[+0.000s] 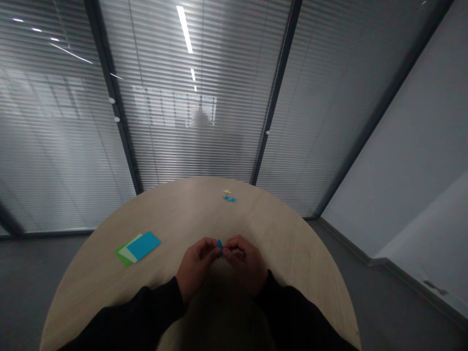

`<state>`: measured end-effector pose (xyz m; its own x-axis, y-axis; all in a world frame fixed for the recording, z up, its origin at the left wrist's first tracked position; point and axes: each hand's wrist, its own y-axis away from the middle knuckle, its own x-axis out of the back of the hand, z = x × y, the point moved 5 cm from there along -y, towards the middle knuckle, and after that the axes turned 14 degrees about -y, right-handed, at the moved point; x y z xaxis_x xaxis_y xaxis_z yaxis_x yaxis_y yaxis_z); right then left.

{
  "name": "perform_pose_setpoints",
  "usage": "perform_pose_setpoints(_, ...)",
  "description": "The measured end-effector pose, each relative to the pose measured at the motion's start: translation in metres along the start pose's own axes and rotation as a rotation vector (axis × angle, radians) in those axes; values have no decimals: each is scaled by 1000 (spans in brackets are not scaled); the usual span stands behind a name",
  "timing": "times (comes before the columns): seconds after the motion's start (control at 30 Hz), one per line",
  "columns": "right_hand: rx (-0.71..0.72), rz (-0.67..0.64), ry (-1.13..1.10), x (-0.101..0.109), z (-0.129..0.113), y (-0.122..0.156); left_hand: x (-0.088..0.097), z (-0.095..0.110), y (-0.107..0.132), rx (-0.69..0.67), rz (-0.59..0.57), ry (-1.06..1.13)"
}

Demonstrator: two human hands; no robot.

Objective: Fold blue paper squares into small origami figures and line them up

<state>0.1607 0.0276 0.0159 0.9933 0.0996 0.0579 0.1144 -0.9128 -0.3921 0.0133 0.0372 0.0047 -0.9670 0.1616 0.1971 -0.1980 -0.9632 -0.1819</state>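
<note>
A small piece of folded blue paper (220, 243) is pinched between my two hands, just above the near middle of the table. My left hand (198, 263) grips it from the left with thumb and fingertips. From the other side, my right hand (245, 261) closes on it with its thumb and index finger. Most of the paper is covered by my fingers, so its full shape is hidden. To the left of my hands lie flat sheets of paper, a blue sheet (144, 245) on top of a pale green sheet (127, 253) and a brighter green sheet (125, 261).
Near the far edge of the round wooden table (183, 204) sit small folded paper shapes, a yellow one (227, 191) and two blue ones (232, 199). Beyond the table stand glass panels with blinds (197, 151). A white wall (409, 195) rises at the right.
</note>
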Motion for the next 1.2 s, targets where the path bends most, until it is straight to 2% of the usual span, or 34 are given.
perform_pose_setpoints(0.1, -192, -44, -173, 1, 14, -1, -2, 2, 1, -5, -47, 26)
perform_pose_setpoints(0.23, -284, -83, -286, 3, 21, -3, -3, 1, 2, -13, -76, 19)
perform_pose_setpoints(0.43, -306, -119, -362, 2, 23, -3, -5, -3, 2, -42, -123, 7)
perform_pose_setpoints(0.63, -135, -120, -227, 3, 11, -3, -6, -3, 3, -73, -123, 47)
perform_pose_setpoints(0.77, -106, -117, -183, 3, 7, -2, -5, -3, 2, -58, -119, 43)
perform_pose_setpoints(0.87, -126, -105, -190, 4, 8, -2, -4, -3, 2, -7, -127, 25)
perform_pose_setpoints(1.07, -286, -133, -325, 2, 13, -2, -5, -3, 3, 38, -151, 39)
perform_pose_setpoints(1.2, -300, -131, -384, 2, 11, -3, -6, -3, 4, 37, -174, 56)
